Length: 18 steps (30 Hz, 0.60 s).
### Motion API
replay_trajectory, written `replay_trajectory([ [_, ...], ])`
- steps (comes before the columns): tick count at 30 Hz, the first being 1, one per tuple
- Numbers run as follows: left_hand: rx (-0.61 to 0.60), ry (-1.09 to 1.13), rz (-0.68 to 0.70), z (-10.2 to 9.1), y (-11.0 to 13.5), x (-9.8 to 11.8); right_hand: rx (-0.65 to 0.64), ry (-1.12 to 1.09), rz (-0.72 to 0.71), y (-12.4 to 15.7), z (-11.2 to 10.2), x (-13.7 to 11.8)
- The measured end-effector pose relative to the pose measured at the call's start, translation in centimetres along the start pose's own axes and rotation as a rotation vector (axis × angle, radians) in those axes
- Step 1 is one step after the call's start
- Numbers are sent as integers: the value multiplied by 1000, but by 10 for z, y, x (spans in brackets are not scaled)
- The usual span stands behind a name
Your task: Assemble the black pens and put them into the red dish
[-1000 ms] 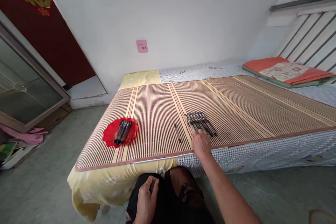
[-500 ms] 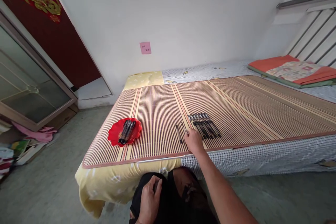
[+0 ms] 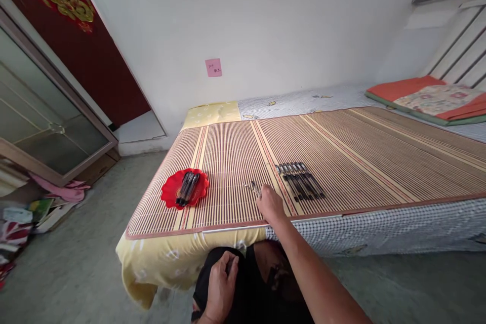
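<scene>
My right hand (image 3: pixel 270 204) is over the striped mat near the bed's front edge. Its fingers are pinched on a slim pen (image 3: pixel 248 188), whose pale end sticks out to the left. Close beside it the dark end of another pen (image 3: pixel 254 185) shows; the fingers hide the rest. To the right of this hand lies a row of several black pens (image 3: pixel 302 182), side by side. More dark pens (image 3: pixel 187 188) are bunched in a red wavy-rimmed plate (image 3: pixel 169 193) on the left. My left hand (image 3: pixel 220 281) rests on my knee, fingers loosely curled, with nothing visible in it.
The bamboo mat (image 3: pixel 228 154) covers most of the bed. A folded orange quilt (image 3: pixel 402 90) sits at the far right by a railing (image 3: pixel 459 43). A pink note (image 3: pixel 213 67) is stuck on the wall. A glass-panelled cabinet (image 3: pixel 41 106) and clutter on the floor are at left.
My right hand has moved left, away from the pen row, to where a single pen lay. The pale-ended pen now points out left of the fingers. My left hand has stayed on the knee.
</scene>
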<state>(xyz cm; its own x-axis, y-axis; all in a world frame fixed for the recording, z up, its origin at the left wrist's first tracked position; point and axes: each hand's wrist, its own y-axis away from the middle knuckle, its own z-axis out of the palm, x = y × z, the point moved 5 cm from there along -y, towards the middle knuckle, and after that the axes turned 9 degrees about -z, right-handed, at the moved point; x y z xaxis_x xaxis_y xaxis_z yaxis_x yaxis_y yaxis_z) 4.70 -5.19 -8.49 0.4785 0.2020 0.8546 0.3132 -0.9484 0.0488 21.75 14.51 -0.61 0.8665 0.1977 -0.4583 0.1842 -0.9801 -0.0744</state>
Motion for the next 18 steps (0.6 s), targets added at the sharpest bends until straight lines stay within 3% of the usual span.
replay_trajectory([
  [4, -35, 167, -45, -6, -6, 24, 41, -65, -26, 4, 1, 7],
  [7, -138, 438, -111, -3, -25, 54, 81, -143, -43, 8, 0, 16],
  [8, -170, 574, -166, 1, -35, 62, 95, -176, -47, 10, -1, 18],
  [13, -276, 770, -256, 30, -84, 101, 143, -427, -98, 18, -11, 12],
  [18, -389, 952, -312, 50, -94, 127, 146, -649, -187, 35, -23, -11],
])
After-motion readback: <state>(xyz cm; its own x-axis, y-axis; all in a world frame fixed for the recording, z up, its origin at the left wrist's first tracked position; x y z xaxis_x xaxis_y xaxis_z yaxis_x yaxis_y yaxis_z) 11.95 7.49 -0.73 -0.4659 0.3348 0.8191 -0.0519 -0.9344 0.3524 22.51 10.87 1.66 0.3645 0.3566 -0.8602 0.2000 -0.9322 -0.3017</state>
